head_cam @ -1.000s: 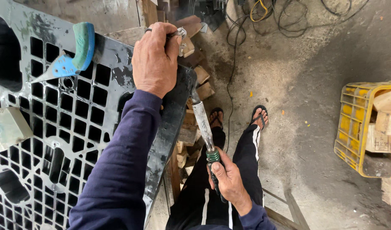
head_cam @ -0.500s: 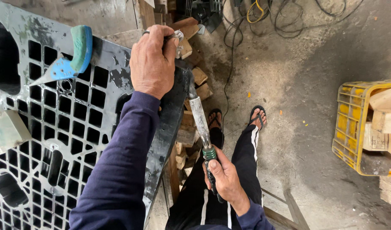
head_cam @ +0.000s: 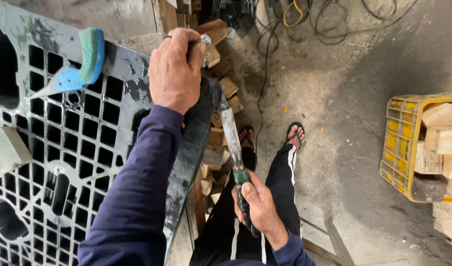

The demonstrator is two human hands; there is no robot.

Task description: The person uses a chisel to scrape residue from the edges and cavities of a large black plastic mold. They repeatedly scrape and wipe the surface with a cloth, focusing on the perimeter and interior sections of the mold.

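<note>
**Hands on pallet and tool**

My right hand (head_cam: pixel 259 209) clenches the long tool (head_cam: pixel 234 148), its tip at the black pallet (head_cam: pixel 88 148) edge. Left hand (head_cam: pixel 176 69) grips the pallet top. Beyond: gritty concrete floor (head_cam: pixel 344 98), yellow crate (head_cam: pixel 408 143), cables (head_cam: pixel 305 15).

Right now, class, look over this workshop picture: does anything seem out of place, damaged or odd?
Yes. Wood offcuts lie in a loose heap on the floor beside the sandalled feet. The black plastic pallet has scuffed, grey-smeared edges. The left hand grips its edge while the right hand holds a long blade against it.
</note>
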